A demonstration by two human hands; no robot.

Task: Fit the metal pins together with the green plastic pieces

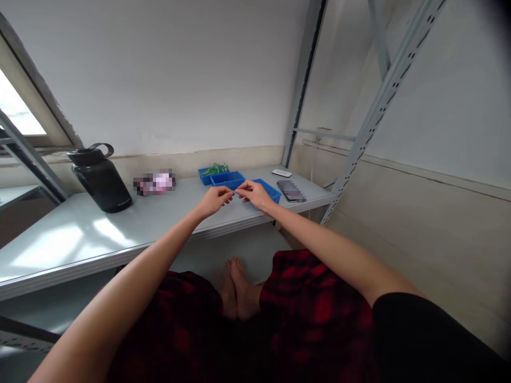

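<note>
My left hand [216, 201] and my right hand [254, 194] meet fingertip to fingertip above the front part of the grey shelf table [159, 221]. Both are pinched closed around something too small to make out. Just beyond them sits a blue tray [227, 180], whose contents I cannot see. Behind it on the left, another blue tray [204, 177] holds green pieces [216, 169]. A third blue tray [271, 191] is partly hidden by my right hand.
A dark bottle [101, 181] stands on the left, beside a blurred pinkish object [155, 183]. On the right lie a phone [291, 191] and a flat white item [281, 173]. A metal upright [369, 125] rises at the table's right end.
</note>
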